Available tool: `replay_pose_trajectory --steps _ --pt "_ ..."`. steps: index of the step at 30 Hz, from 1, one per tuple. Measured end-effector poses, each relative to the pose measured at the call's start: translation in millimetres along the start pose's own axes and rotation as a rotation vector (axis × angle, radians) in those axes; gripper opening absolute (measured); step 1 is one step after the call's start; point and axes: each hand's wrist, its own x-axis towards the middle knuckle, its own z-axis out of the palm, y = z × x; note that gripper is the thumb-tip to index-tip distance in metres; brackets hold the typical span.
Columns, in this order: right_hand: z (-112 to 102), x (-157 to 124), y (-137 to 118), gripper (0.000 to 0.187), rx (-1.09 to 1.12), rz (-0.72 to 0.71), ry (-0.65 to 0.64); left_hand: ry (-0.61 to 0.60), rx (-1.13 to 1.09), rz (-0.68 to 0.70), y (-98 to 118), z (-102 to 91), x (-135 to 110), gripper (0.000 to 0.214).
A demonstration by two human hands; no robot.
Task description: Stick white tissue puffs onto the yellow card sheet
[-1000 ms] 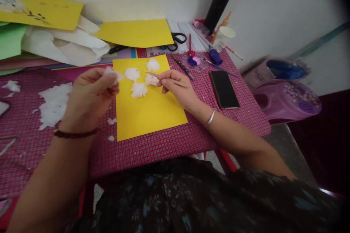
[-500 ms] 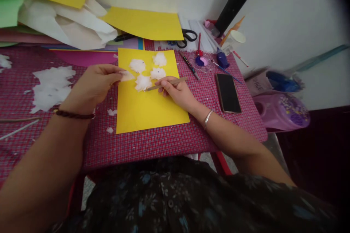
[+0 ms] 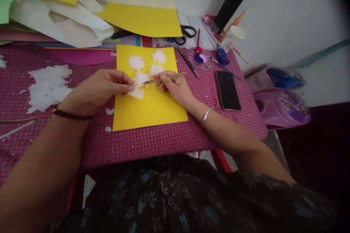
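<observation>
A yellow sheet of paper (image 3: 153, 111) lies on the checked tablecloth, with several ragged white paper tufts (image 3: 136, 62) on its upper half. My left hand (image 3: 109, 85) pinches a small piece of white paper (image 3: 136, 93) over the sheet's left side, just below the lowest tuft. Held like a pen in my right hand (image 3: 173, 84) is a thin brown stick (image 3: 175, 75). Its tip meets the right edge of that lowest tuft. To the left of my left hand lies a pile of torn white paper (image 3: 49, 87).
A phone (image 3: 228, 90) lies on the right. Behind it are a paint palette (image 3: 201, 59), a blue bottle (image 3: 222, 55), a black patterned pen (image 3: 188, 62) and scissors (image 3: 187, 34). Coloured papers (image 3: 60, 22) are stacked at the back left. A pink container (image 3: 281, 109) stands beyond the table's right edge.
My left hand has moved right and slightly down, carrying the white paper piece from the sheet's left edge to below the lowest tuft. My right hand has barely shifted.
</observation>
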Motion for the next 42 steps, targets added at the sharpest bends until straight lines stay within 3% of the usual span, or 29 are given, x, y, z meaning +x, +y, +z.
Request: replay_pose_trajectory --steps 2,5,10,17,29,36,42 --pt "0 1 0 0.031 0.01 -0.002 0.0 0.01 0.087 0.082 1 10.3 0 0.013" --pt "-1 1 1 0.03 0.016 -0.009 -0.001 0.143 0.201 0.187 1 25.8 2 0.014" --pt "-4 -3 -3 0.04 0.017 -0.036 0.067 0.267 0.308 0.222 1 34.1 8 0.012" --pt "-1 -11 -8 0.045 -0.025 -0.13 0.022 0.301 0.263 0.206 2 39.2 9 0.011" --pt "1 -16 -9 0.034 -0.319 -0.212 -0.068 0.313 0.192 0.19 0 42.5 11 0.014" --pt "0 -20 -13 0.022 -0.557 -0.357 -0.175 0.329 0.005 0.213 0 40.6 9 0.012" --pt "4 -24 -19 0.03 -1.046 -0.409 -0.409 0.326 -0.135 0.214 -7 35.7 11 0.015"
